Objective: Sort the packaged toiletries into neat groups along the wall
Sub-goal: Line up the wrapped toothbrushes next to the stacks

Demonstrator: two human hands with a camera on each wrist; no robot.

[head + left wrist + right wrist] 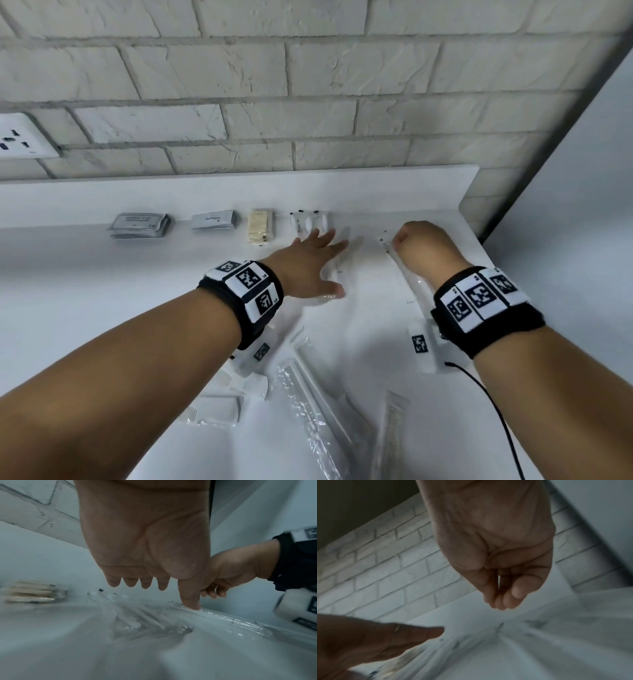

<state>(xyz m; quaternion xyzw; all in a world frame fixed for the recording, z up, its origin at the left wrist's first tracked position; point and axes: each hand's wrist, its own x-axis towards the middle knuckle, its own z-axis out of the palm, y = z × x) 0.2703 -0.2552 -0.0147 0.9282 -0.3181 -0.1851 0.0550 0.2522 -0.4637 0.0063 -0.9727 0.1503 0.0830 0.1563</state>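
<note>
Sorted groups lie along the brick wall: a stack of grey sachets point(140, 224), a second grey sachet pile point(213, 219), a beige pack point(261, 228) and small clear packs with black bits point(308, 221). My left hand point(322, 260) is spread open, palm down, over clear packets point(337, 274) on the white counter. Its thumb point(190, 605) touches the clear film. To the right, my right hand point(400, 240) is curled, with its fingertips point(500, 601) pinched together at the far end of a long clear packet point(411, 281). The packet lies along the counter under the wrist.
Loose packets lie near the front: combs point(219, 407) and long clear wrapped items point(308, 394) point(390, 438). A wall socket point(20, 137) is at the far left. The counter's right edge point(479, 246) is close to my right hand. A black cable point(493, 394) trails from the right wrist.
</note>
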